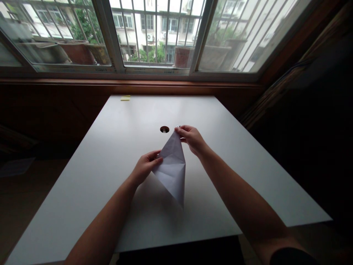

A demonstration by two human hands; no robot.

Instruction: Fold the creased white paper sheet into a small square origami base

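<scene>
A folded sheet of white paper (172,169) is held up above the white table, with creases across it and a pointed corner at top and bottom. My left hand (146,165) pinches its left edge, thumb in front and fingers behind. At the upper tip, my right hand (191,138) grips the paper between thumb and index finger. The lower point hangs toward the front of the table. Whatever lies behind the paper is hidden.
The white table (104,165) has a round hole (164,129) just beyond the paper. A yellow sticky note pad (125,98) lies at its far left edge. Behind the table runs a wooden sill (132,84) below a barred window. Dark fabric (311,121) hangs at the right.
</scene>
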